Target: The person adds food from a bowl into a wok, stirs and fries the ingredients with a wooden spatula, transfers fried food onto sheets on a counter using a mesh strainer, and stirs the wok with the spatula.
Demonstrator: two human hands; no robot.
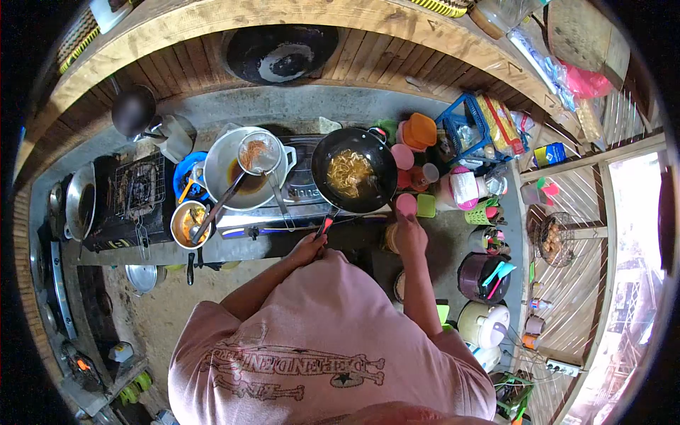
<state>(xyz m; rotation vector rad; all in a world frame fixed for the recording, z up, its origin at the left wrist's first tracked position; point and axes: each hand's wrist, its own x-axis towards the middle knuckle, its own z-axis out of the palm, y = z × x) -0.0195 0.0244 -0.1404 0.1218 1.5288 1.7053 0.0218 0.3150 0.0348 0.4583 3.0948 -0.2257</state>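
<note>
Nearby, strainer [259,150] over large pan [224,154], wok [382,164] alongside, blue basket [484,126] farther right.

My pan [367,141] is black, and its handle [325,226] is black with red. The food [347,173] inside is golden brown. The small cup [406,205] is plain pink. My shirt [283,312] is also pink, but more dusty, and it carries a dark print [297,365] of letters, bones and a star. I see also one silver-grey wok [220,191], a bright blue basin [182,167], an orange tub [422,130], a blue crate [455,113] and a dark purple pot [470,273].
</note>
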